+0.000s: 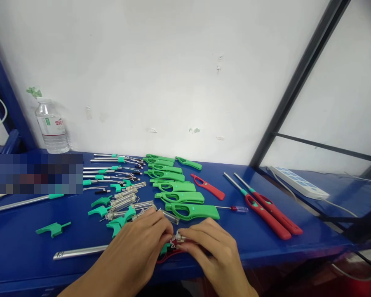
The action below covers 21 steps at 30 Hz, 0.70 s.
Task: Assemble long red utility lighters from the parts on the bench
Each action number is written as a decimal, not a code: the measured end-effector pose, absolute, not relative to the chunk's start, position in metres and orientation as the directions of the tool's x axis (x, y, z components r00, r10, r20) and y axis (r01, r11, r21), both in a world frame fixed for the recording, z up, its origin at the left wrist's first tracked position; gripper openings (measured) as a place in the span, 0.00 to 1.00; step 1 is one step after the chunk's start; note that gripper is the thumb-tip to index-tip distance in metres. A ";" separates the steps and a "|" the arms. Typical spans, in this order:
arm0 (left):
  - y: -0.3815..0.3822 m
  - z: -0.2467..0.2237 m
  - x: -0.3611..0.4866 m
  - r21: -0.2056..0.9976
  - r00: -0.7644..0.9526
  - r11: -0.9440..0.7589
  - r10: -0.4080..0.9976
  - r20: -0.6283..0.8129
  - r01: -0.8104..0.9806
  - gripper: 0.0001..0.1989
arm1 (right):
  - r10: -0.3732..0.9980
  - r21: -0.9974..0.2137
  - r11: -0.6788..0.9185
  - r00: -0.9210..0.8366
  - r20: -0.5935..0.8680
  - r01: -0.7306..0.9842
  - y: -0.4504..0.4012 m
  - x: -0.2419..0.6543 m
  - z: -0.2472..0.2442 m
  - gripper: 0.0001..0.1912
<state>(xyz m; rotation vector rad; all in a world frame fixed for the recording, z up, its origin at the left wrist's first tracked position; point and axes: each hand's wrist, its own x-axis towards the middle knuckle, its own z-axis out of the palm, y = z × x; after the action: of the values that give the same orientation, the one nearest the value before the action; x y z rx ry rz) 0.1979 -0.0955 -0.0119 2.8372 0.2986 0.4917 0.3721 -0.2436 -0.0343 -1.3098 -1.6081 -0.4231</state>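
Note:
Near the table's front edge my left hand (145,239) and my right hand (212,247) meet over a partly hidden red lighter shell (168,256). My right hand's thumb and fingers pinch a small clear part (179,237) with thin white wires. The fingers of my left hand are closed at the wires; what they grip is too small to name. A green piece shows between the hands. From under my left hand a metal tube (80,251) points left. Just beyond the hands lie several clear cartridges (123,202) and green triggers (117,222).
Several green shells (185,198) lie in a column beyond my hands, beside a screwdriver (239,209). Two red lighters (268,214) and a red shell (208,187) are to the right. A bottle (52,128) stands back left; a power strip (299,181) lies far right.

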 end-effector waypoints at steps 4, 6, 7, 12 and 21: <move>-0.096 -0.012 0.199 0.280 0.922 -0.948 0.238 0.305 0.152 0.20 | 0.539 -0.291 0.354 0.061 0.840 0.889 -0.243 0.372 -0.034 0.10; -0.096 -0.012 0.200 0.279 0.921 -0.949 0.235 0.310 0.148 0.20 | 0.536 -0.291 0.351 0.064 0.842 0.890 -0.243 0.372 -0.034 0.10; -0.095 -0.012 0.200 0.277 0.921 -0.950 0.233 0.313 0.146 0.19 | 0.536 -0.293 0.348 0.067 0.841 0.891 -0.242 0.372 -0.034 0.10; -0.096 -0.013 0.199 0.272 0.916 -0.951 0.236 0.323 0.149 0.18 | 0.540 -0.297 0.344 0.071 0.839 0.891 -0.242 0.372 -0.034 0.10; -0.084 -0.001 0.192 0.241 0.906 -0.965 0.188 0.379 0.099 0.15 | 0.589 -0.365 0.324 0.115 0.800 0.873 -0.245 0.371 -0.038 0.05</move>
<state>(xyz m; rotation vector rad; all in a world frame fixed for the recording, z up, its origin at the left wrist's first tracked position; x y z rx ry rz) 0.1925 -0.0845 -0.0006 2.8530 0.2171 0.5990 0.3710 -0.2452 -0.0380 -1.3676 -1.5769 -0.3511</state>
